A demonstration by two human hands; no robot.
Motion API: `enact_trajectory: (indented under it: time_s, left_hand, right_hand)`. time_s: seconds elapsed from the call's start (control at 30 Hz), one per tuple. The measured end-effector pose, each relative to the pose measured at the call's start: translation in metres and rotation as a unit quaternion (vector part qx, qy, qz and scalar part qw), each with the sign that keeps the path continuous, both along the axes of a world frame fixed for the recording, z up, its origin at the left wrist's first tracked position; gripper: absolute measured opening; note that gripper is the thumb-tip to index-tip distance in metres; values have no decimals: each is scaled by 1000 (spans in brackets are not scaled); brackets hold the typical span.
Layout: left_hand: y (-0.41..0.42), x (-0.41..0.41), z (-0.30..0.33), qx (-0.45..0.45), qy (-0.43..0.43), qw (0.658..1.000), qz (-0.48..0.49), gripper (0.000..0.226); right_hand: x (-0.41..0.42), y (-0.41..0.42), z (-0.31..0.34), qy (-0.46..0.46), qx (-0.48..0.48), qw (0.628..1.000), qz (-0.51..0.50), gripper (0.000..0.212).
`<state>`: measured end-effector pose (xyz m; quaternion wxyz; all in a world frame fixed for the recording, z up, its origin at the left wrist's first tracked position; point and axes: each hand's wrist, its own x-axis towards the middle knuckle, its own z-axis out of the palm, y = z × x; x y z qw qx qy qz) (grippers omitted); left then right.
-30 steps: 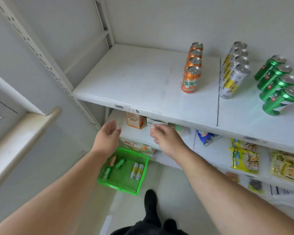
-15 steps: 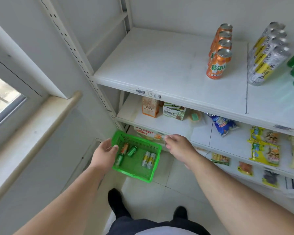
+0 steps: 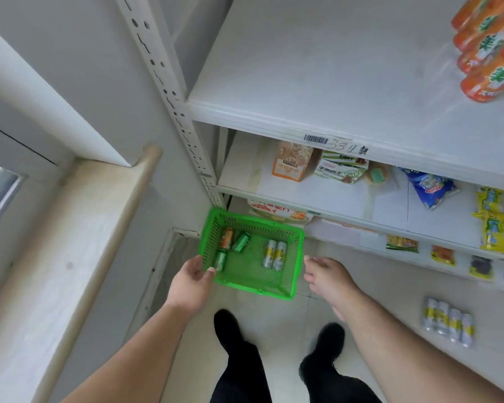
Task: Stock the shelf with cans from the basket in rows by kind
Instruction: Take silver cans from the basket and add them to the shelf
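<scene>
The top shelf (image 3: 317, 68) runs well above and beyond both hands, with a row of orange cans (image 3: 489, 53) standing at its far right edge; a lower shelf (image 3: 317, 196) beneath it carries snack boxes and bags; the green basket (image 3: 298, 257) sits on the floor between the two hands, just beyond the fingertips. The left hand (image 3: 191, 282) reaches down at the basket's left wall, fingers loosely spread with the thumb and forefinger tips at the rim, holding nothing that can be seen; the right hand (image 3: 328, 279) hangs just beside the basket's right wall, fingers relaxed and pointing forward, also empty. Inside the basket, nearest the left fingers, lie a green can (image 3: 220, 260), a second green can (image 3: 241, 242) and one orange can (image 3: 226, 238); two silver-yellow cans (image 3: 275, 255) lie side by side nearer the right fingers. Four more silver-yellow cans (image 3: 448, 321) lie blurred on the floor, well to the right of the right hand.
</scene>
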<state>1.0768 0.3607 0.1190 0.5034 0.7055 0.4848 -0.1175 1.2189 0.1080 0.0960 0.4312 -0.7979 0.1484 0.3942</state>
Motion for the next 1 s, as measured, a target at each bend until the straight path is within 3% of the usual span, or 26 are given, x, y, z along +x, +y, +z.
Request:
enact_trajectory:
  time_s: [0.13, 0.33, 0.37, 0.5, 0.57, 0.67, 0.7, 0.8, 0.9, 1.0]
  left_hand:
    - [9, 4, -42, -37, 23, 999, -15, 52]
    - [14, 12, -121, -84, 45, 995, 6, 53]
    - [15, 13, -139, -83, 50, 995, 7, 56]
    - [19, 21, -216, -73, 48, 996, 13, 76]
    - [16, 38, -239, -67, 56, 996, -5, 61]
    - [13, 62, -301, -60, 71, 995, -31, 17]
    - [10, 72, -327, -58, 65, 995, -40, 22]
    - [-9, 93, -405, -63, 57, 994, -64, 66]
    - [-36, 116, -470, -69, 67, 990, -102, 74]
    - [-58, 136, -532, -58, 64, 986, -141, 80]
  right_hand:
    - [-1, 20, -36, 32, -3, 999, -32, 80]
    - [17, 52, -107, 66, -17, 997, -33, 54]
    - [22, 57, -123, 77, -21, 997, -22, 45]
    - [39, 73, -182, 79, -36, 996, 7, 40]
    - [50, 73, -222, 73, -72, 995, 17, 41]
    - [65, 72, -285, 71, -121, 990, 31, 37]
    - [69, 72, -307, 67, -129, 989, 37, 35]
    - [79, 68, -385, 60, -156, 983, 75, 25]
    - [87, 65, -459, 50, -185, 975, 111, 27]
    - [88, 64, -517, 45, -209, 972, 97, 45]
